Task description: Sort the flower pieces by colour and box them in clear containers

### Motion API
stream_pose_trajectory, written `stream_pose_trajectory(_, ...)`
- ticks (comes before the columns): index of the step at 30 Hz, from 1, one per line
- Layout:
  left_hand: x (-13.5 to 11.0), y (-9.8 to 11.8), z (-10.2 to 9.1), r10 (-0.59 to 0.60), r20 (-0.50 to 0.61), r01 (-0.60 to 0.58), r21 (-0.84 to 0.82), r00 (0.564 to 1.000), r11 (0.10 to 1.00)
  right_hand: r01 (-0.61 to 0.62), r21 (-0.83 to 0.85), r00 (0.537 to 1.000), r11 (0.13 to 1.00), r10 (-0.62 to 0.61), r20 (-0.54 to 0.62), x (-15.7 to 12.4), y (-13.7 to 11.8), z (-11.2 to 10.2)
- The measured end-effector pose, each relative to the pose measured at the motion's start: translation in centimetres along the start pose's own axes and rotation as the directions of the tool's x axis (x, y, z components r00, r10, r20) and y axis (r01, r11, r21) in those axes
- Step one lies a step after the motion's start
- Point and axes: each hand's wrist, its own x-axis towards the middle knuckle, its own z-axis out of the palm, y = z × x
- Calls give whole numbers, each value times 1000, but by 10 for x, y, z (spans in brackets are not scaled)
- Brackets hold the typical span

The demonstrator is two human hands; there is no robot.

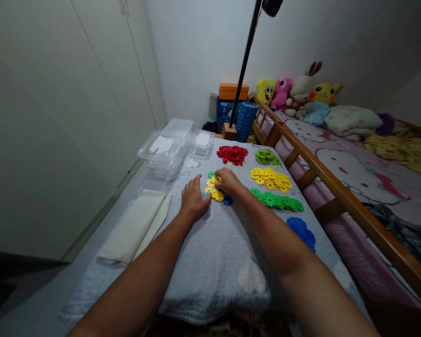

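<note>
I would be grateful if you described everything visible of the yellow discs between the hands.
The yellow discs are small, flat and round with notched edges, apparently plastic. They lie bunched, partly overlapping, on the cloth, with a green disc at their far end and blue discs nearer the viewer. The right hand seems to touch them; whether the left hand does is unclear.

right fingers (221,172): hold unclear | blue pile (301,230): partly behind right forearm (266,227) | black pole (246,61): cut by top edge
</note>
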Motion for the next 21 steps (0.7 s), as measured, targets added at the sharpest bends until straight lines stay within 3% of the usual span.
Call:
stream_pose_trajectory(13,-1,3,-3,-36,53,34,38,998,999,-43,125,999,991,45,-14,-21,45,-21)
stream_pose_trajectory(16,0,1,-1,-30,51,27,47,998,999,-82,110,994,990,89,-58,-27,69,-30)
stream_pose_trajectory(21,0,-1,0,-16,66,12,57,998,998,-254,38,951,966,257,-175,-42,132,-49)
